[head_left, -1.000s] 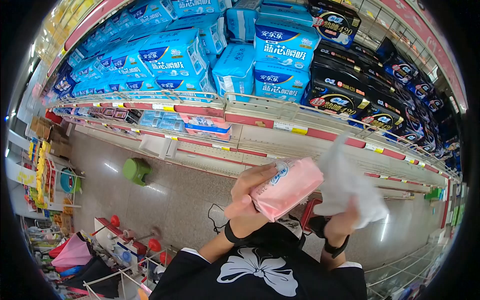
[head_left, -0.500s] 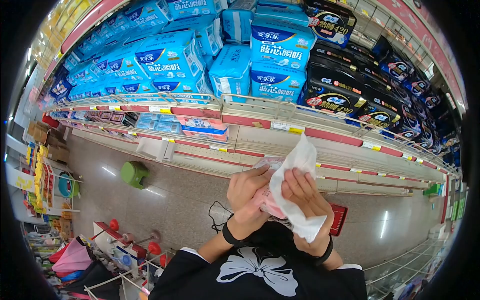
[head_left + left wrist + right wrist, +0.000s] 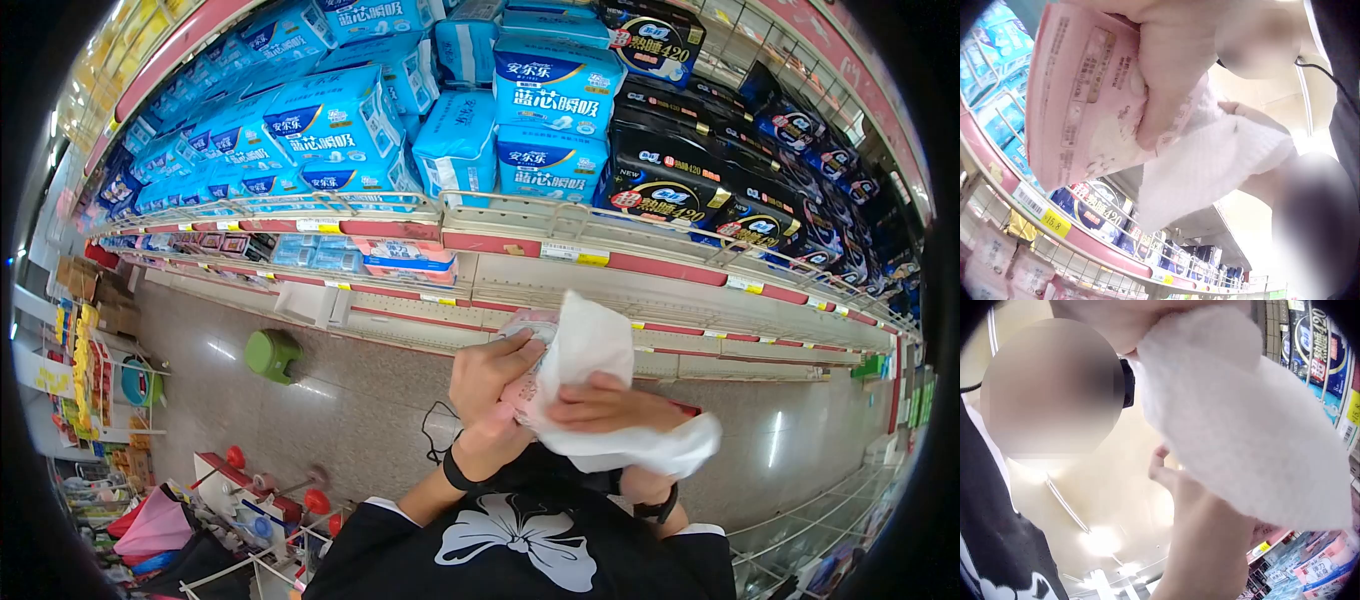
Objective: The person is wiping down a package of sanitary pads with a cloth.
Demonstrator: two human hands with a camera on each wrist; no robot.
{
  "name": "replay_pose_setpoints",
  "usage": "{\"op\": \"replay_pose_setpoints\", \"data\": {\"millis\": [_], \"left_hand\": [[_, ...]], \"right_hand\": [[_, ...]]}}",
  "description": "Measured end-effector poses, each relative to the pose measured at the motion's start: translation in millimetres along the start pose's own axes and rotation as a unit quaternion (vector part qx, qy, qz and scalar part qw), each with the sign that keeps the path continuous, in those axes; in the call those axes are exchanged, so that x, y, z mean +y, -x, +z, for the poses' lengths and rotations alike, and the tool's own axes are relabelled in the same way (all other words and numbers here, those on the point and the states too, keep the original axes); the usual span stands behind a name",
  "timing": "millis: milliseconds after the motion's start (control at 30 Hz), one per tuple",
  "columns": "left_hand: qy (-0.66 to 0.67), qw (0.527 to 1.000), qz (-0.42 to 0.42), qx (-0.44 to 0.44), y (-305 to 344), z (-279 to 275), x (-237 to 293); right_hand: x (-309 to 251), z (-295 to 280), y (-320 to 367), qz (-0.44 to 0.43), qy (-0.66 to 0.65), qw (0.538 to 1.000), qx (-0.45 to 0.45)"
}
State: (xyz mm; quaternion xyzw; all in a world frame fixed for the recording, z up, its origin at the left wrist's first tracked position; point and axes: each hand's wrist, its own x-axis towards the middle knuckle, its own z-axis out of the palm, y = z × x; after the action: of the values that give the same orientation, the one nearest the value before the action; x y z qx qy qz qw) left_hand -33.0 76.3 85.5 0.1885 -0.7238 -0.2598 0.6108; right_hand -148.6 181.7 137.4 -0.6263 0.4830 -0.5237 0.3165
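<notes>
At far left, a green stool point(image 3: 272, 356) stands on the tiled floor point(image 3: 370, 400), well apart from the person's hands. Next comes the left hand point(image 3: 487, 382), its fingers gripping a pink pack point(image 3: 1079, 103) in front of the shelf point(image 3: 640, 268). The pack looks soft, so squeezing harder might dent it; too loose a hold could let its slick-looking wrapper slip, with the floor below. Just right of it, a white cloth point(image 3: 592, 340) covers part of the pack. A loose end could hide the left fingers' edge of grip, or bunch under pressure and tug the pack askew. Then comes the right hand point(image 3: 612, 406), fingers stretched across the cloth; whether the thumb pinches it I cannot tell. If it is merely draped there, it may slide off. Black packs point(image 3: 665, 170) stand on the shelf beyond, farther right.
</notes>
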Motion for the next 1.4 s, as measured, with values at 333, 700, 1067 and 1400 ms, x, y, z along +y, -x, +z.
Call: {"op": "replay_pose_setpoints", "data": {"millis": [333, 700, 1067, 1400], "left_hand": [[-0.06, 0.998, 0.007, -0.028, 4.9, 0.9, -7.6], [-0.074, 0.997, 0.002, -0.039, 1.1, 1.9, -0.1], [-0.073, 0.997, -0.003, -0.016, 6.4, 1.7, -6.4], [-0.017, 0.998, -0.02, 0.054, 11.5, 7.0, -3.7]], "right_hand": [[9.7, -29.0, 31.6, -0.129, -0.178, 0.904, 0.366], [3.5, 0.4, -0.8, 0.018, 0.401, 0.902, 0.158], [-3.6, 10.3, 6.7, -0.004, 0.262, 0.962, 0.082], [-9.0, 12.4, 1.5, 0.024, 0.323, 0.945, 0.048]]}}
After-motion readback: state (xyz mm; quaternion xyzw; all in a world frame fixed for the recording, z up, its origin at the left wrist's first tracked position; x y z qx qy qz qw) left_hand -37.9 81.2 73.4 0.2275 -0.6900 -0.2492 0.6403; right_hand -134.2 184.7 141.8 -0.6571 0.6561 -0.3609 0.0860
